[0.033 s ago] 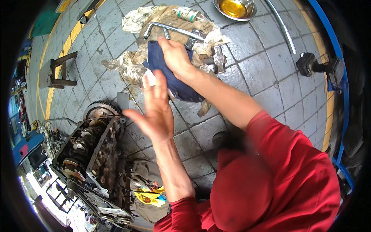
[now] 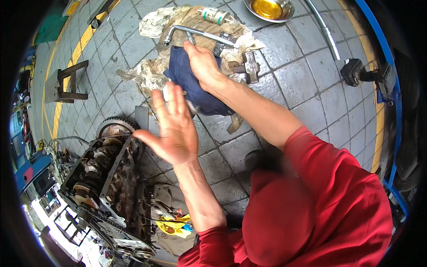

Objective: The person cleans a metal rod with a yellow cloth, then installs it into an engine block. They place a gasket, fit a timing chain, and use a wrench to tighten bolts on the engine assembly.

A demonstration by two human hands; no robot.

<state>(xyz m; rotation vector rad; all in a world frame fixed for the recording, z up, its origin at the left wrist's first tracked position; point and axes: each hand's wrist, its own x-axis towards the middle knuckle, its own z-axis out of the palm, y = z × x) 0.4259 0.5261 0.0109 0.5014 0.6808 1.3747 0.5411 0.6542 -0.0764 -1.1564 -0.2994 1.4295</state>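
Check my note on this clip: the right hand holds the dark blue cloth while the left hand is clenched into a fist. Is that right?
Not quite: the left hand isn't clenched. The head view shows it open, palm visible and fingers extended. The right hand does hold the dark blue cloth, as you noted.
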